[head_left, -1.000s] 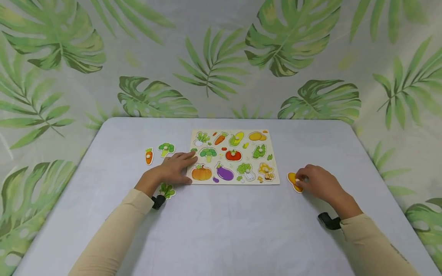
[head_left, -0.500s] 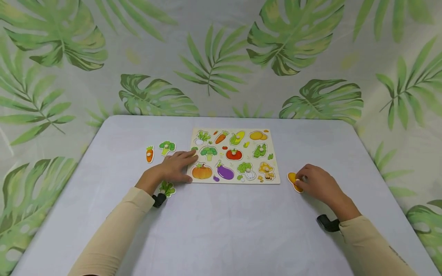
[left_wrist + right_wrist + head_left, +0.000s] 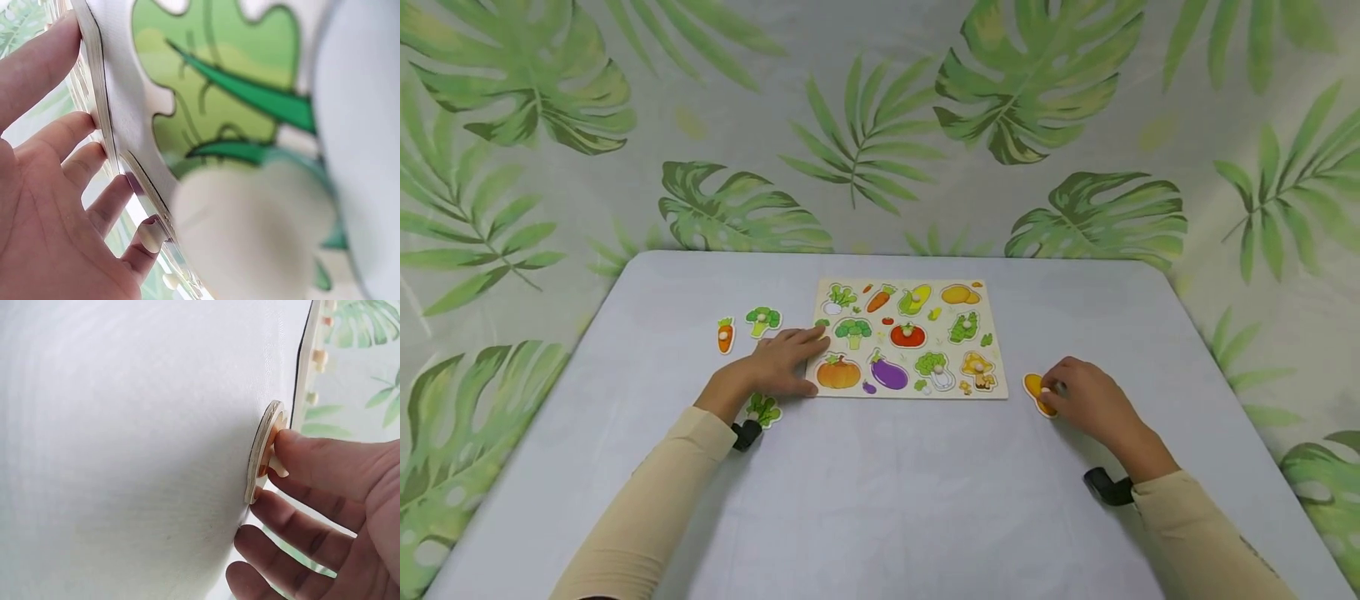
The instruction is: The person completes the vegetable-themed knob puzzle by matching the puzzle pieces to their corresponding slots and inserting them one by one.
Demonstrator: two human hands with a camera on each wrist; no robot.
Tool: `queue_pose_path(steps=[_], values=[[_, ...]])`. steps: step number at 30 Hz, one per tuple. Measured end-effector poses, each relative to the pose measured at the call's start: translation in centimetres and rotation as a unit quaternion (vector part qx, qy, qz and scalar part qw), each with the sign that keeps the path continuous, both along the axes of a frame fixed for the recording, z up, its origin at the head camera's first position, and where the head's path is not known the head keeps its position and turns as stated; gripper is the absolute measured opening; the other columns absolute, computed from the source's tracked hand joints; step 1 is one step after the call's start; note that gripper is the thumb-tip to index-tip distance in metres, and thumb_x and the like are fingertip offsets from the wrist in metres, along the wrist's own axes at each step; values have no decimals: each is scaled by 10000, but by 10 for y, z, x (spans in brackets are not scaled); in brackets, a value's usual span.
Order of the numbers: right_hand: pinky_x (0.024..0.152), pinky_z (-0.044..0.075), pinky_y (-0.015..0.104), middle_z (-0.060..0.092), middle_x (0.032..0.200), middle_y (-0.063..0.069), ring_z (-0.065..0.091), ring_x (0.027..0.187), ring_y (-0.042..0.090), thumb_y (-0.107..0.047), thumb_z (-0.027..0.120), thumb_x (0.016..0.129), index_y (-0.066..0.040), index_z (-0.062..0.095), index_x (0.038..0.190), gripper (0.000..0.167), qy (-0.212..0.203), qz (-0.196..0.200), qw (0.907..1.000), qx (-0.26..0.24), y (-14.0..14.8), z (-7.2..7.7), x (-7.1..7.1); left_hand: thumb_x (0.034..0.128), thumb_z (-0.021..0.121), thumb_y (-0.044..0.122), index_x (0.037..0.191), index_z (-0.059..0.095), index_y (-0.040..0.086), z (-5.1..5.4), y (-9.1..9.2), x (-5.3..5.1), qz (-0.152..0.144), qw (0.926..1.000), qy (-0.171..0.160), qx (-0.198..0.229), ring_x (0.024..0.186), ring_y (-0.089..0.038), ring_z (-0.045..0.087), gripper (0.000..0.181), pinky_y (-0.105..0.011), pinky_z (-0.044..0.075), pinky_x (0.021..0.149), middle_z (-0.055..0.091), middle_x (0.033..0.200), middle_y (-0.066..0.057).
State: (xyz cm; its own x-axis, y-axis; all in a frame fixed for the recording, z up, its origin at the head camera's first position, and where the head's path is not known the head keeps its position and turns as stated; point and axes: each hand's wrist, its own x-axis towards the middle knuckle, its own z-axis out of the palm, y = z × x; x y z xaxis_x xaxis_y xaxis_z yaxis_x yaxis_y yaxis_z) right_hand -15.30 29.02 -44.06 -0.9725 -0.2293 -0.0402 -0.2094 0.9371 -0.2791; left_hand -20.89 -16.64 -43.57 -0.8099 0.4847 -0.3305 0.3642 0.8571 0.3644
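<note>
With thumb and fingers, my right hand [image 3: 1090, 396] pinches a yellow-orange potato-shaped puzzle piece [image 3: 1034, 388] by its knob, to the right of the puzzle board. The right wrist view shows this piece [image 3: 262, 450] tilted near the white tabletop; whether it touches is unclear. My left hand [image 3: 778, 367] rests on the left edge of the vegetable puzzle board [image 3: 880, 337], fingers spread. Beside that wrist lies a leafy green knobbed piece [image 3: 764, 410], partly hidden in the head view. Its leaves [image 3: 250, 94] look large and blurred in the left wrist view.
Left of the board lie a carrot piece [image 3: 725, 336] and a broccoli piece [image 3: 763, 320]. Tomato [image 3: 907, 336], corn [image 3: 914, 301] and mushroom [image 3: 978, 372] pieces sit in the board. A leaf-print cloth [image 3: 880, 125] hangs behind the white table [image 3: 880, 500].
The view has shifted slightly. My right hand keeps its pinch on the potato piece, and my left hand stays on the board's edge.
</note>
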Motion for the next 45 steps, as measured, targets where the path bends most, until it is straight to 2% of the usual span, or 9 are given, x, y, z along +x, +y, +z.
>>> queue_pose_path(steps=[10,18,22,31,37,45], values=[[738,561,451,695,1020,171,660,875,297,-92,742,859,4,750,958,138,151,133,9998,6,4,5,0,878,731,358,1573,296,193,1,1,-1,-58,10000,7,-40,1541,-369,151,837,-672,183,1184,137,1692,-29],[768,569,452,691,1023,164,657,888,286,-47,729,862,-1,744,946,96,218,545,9980,-228,5,15,-10,877,734,355,1572,300,196,-1,0,-3,-12,10000,-7,-32,1543,-365,149,835,-667,181,1187,139,1692,-26],[788,564,466,688,1042,169,653,908,294,-44,720,871,-9,739,944,83,268,726,9966,-279,4,21,-23,877,732,350,1569,308,190,0,0,-2,-34,10000,11,10,1540,-369,154,828,-672,183,1182,147,1690,-33],[887,534,516,677,1126,178,641,1041,349,-75,671,924,-19,740,1027,136,65,946,9951,-267,-1,34,-59,880,728,331,1566,314,166,1,0,-1,-69,10000,23,63,1532,-379,173,818,-674,193,1176,159,1686,-57],[917,525,526,674,1148,173,617,1089,357,-101,654,946,-38,747,1064,163,-40,739,9960,-507,2,40,-90,884,723,345,1570,306,172,-1,-1,-2,-92,9999,69,66,1532,-377,172,821,-666,201,1173,155,1686,-56],[927,526,511,668,1181,180,615,1071,336,-120,640,961,-36,747,1087,186,-238,531,9957,-725,-12,37,-124,882,729,345,1570,305,180,-2,-2,-3,-60,9999,46,80,1536,-369,168,826,-657,199,1179,153,1687,-49]])
